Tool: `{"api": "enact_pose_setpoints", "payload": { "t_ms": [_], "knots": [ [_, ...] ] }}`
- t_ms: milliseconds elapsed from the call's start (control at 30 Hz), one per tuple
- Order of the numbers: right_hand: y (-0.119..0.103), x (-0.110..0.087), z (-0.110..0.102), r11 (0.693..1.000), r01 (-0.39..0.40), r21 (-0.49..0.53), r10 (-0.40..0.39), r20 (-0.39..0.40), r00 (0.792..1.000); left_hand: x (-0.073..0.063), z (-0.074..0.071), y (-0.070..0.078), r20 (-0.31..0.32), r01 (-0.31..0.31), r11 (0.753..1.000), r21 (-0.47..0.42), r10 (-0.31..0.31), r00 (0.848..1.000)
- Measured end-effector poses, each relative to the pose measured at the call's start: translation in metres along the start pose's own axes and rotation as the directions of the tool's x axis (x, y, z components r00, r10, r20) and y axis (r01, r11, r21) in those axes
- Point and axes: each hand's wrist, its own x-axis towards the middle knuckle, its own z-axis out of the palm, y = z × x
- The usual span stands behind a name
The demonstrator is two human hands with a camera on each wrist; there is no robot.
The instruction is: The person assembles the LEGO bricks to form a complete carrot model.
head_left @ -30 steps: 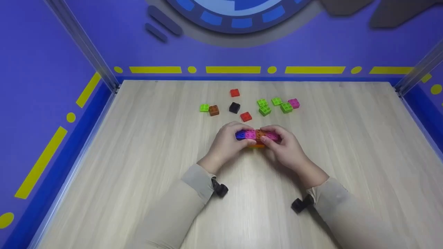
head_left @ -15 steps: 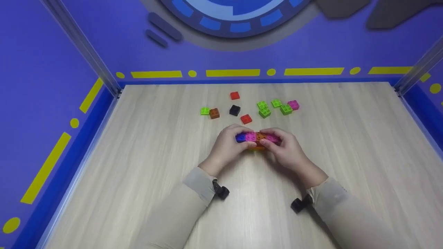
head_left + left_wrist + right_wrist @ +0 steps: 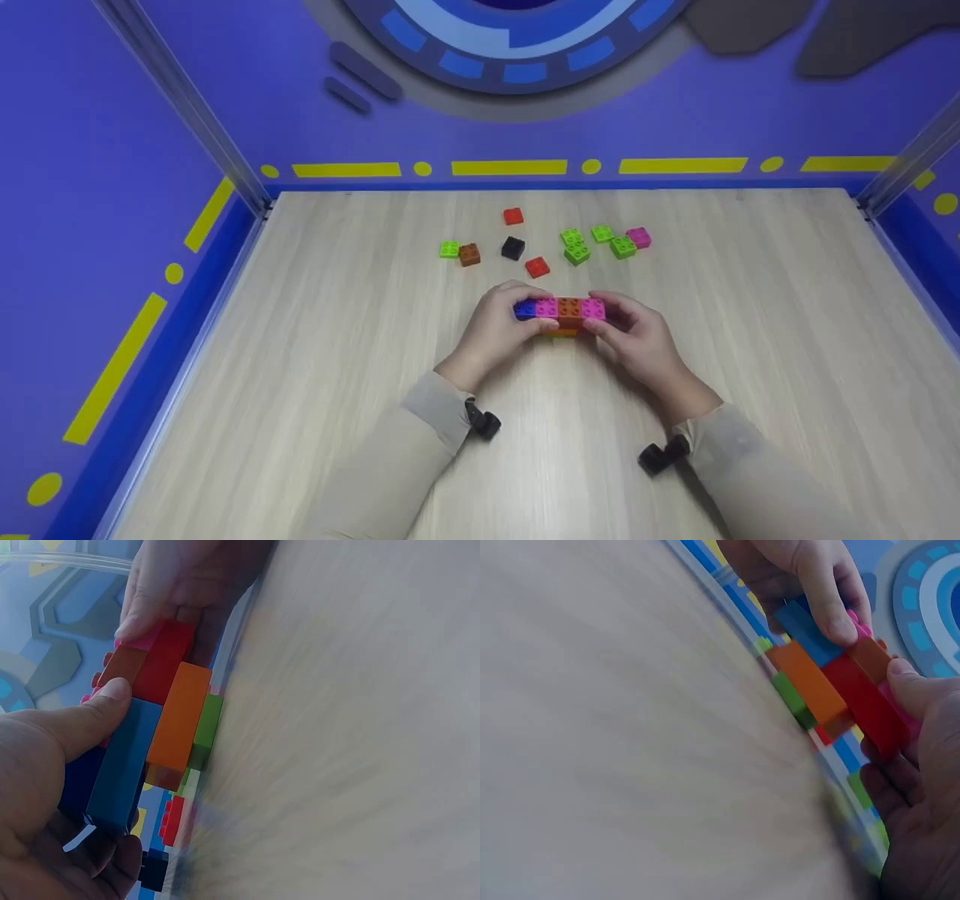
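Both hands hold a stepped stack of building bricks near the middle of the table. Its studded top row runs dark blue, pink, brown and pink. Under that row sit a blue brick and a red brick, then an orange brick, with a green brick lowest. My left hand grips the blue end, its thumb on the near side. At the other end my right hand pinches the pink and red bricks between thumb and fingers.
Loose bricks lie beyond the hands: red ones, a black one, a brown one, several green ones and a pink one. Blue panels wall the table at the back and sides.
My right hand has shifted a little right along the stack, uncovering more of the brown and end pink bricks. The left hand keeps its grip. The head view has tilted slightly.
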Motion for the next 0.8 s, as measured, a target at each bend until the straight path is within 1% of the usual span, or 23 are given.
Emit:
{"api": "enact_pose_setpoints", "payload": {
  "t_ms": [100, 200, 267, 300, 367, 433, 467, 500, 567, 633, 667, 700, 733, 800],
  "knots": [
    [0.004, -0.002, -0.004, 1.000, 0.006, -0.011, -0.006, -0.008, 1.000, 0.000, 0.003, -0.003, 0.005, 0.004, 1.000, -0.015, -0.004, 1.000],
    [0.007, -0.002, -0.006, 1.000, 0.013, -0.022, -0.013, 0.002, 1.000, 0.002, 0.003, -0.007, 0.028, 0.011, 0.999, -0.038, -0.010, 1.000],
    [0.007, -0.002, -0.006, 0.999, 0.016, -0.034, -0.016, 0.002, 1.000, 0.004, 0.000, -0.011, 0.044, 0.005, 0.998, -0.063, -0.002, 0.999],
    [0.007, -0.001, -0.007, 0.999, 0.018, -0.039, -0.018, 0.000, 1.000, 0.007, -0.002, -0.013, 0.041, 0.001, 0.997, -0.078, 0.003, 0.999],
    [0.006, 0.000, -0.007, 0.999, 0.022, -0.043, -0.022, -0.003, 1.000, 0.012, -0.010, -0.017, 0.009, -0.002, 0.993, -0.118, 0.003, 1.000],
    [0.004, 0.002, -0.007, 0.999, 0.025, -0.043, -0.025, -0.006, 1.000, 0.018, -0.019, -0.023, -0.060, 0.011, 0.989, -0.150, -0.020, 0.998],
    [0.004, 0.002, -0.008, 0.999, 0.025, -0.044, -0.026, -0.008, 1.000, 0.021, -0.024, -0.026, -0.107, 0.025, 0.987, -0.161, -0.043, 0.993],
    [0.003, 0.003, -0.008, 0.999, 0.028, -0.043, -0.028, -0.010, 1.000, 0.024, -0.028, -0.029, -0.154, 0.049, 0.982, -0.182, -0.078, 0.985],
    [0.003, 0.003, -0.007, 0.998, 0.033, -0.044, -0.033, -0.009, 0.999, 0.030, -0.038, -0.037, -0.241, 0.089, 0.974, -0.206, -0.139, 0.960],
    [0.002, 0.002, -0.007, 0.998, 0.041, -0.046, -0.041, -0.003, 0.999, 0.035, -0.047, -0.043, -0.303, 0.120, 0.971, -0.206, -0.180, 0.936],
    [0.003, 0.002, -0.006, 0.998, 0.047, -0.048, -0.047, 0.001, 0.999, 0.037, -0.050, -0.046, -0.323, 0.133, 0.970, -0.202, -0.195, 0.926],
    [0.003, 0.001, -0.005, 0.997, 0.054, -0.053, -0.054, 0.005, 0.999, 0.039, -0.054, -0.049, -0.336, 0.144, 0.971, -0.192, -0.203, 0.920],
    [0.003, 0.001, -0.004, 0.996, 0.061, -0.057, -0.060, 0.007, 0.998, 0.041, -0.057, -0.051, -0.344, 0.153, 0.974, -0.165, -0.202, 0.917],
    [0.004, 0.000, -0.003, 0.995, 0.073, -0.071, -0.073, 0.010, 0.997, 0.044, -0.062, -0.054, -0.340, 0.180, 0.978, -0.103, -0.204, 0.918]
  ]
}}
